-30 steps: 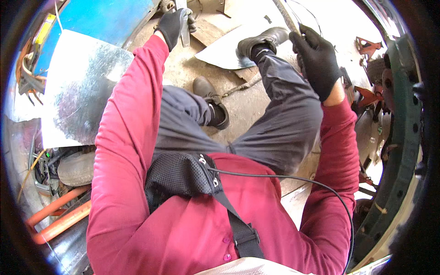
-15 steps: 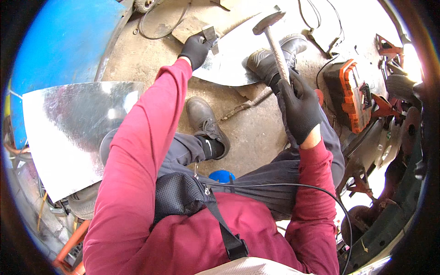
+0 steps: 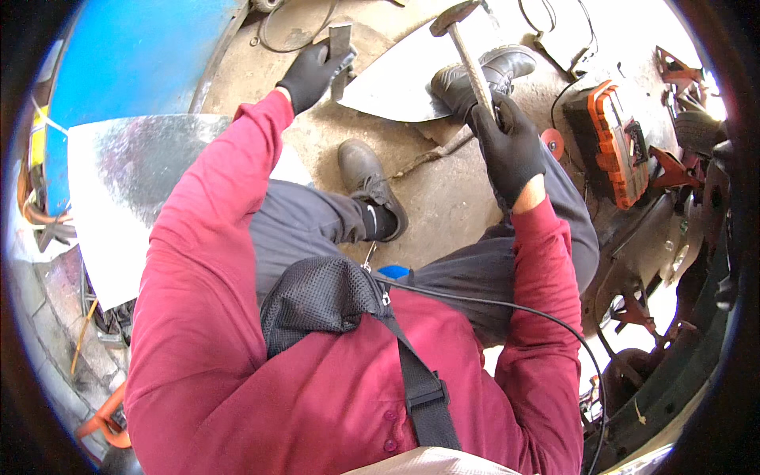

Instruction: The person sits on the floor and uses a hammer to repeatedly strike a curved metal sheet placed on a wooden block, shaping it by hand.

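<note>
My left hand (image 3: pixel 309 77), in a black glove, is closed round a short grey metal piece (image 3: pixel 340 36), perhaps a bit of angle iron; the fingers hide part of it. It is raised beside the pointed end of a shiny metal sheet (image 3: pixel 388 85) lying on the floor. In my right hand (image 3: pixel 511 150), also gloved in black, is a hammer (image 3: pixel 470 65), gripped by its handle with the head up and away from me. The hammer is over my right boot (image 3: pixel 457 89), which rests at the sheet's edge.
A second shiny sheet (image 3: pixel 107 190) lies at the left by a blue panel (image 3: pixel 150 55). At the right stand an orange and black toolbox (image 3: pixel 606 146) and red metal stands (image 3: pixel 673 71). A stick-like piece (image 3: pixel 431 154) lies on the floor. Cables (image 3: pixel 586 39) run at the far right.
My left hand has moved left, away from the floor sheet, and the metal piece in it has turned more upright. The hammer stays raised in my right hand. The whole view has shifted slightly.
</note>
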Tool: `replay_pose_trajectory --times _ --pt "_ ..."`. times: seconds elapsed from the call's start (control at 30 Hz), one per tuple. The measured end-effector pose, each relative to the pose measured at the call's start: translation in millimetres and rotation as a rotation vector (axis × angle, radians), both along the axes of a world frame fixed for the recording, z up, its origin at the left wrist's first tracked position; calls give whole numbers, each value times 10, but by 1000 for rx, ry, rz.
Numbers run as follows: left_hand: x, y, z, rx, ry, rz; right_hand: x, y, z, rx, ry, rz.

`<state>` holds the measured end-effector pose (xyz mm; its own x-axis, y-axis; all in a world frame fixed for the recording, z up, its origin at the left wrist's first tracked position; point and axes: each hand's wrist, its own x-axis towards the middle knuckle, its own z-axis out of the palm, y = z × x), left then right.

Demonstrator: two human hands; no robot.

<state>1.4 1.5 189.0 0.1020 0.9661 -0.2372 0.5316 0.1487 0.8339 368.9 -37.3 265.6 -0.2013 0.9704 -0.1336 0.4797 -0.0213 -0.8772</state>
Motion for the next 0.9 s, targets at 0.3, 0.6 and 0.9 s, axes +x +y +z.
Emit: replay_pose_trajectory --times 0.3,0.6,0.9 --pt "-20 -22 70 -151 166 131 -69 -110 235 142 177 -67" --pt "643 504 -606 -122 -103 273 280 -18 -215 -35 -28 -58" --pt "428 691 -1459 9 -233 277 95 186 -111 67 -200 46"
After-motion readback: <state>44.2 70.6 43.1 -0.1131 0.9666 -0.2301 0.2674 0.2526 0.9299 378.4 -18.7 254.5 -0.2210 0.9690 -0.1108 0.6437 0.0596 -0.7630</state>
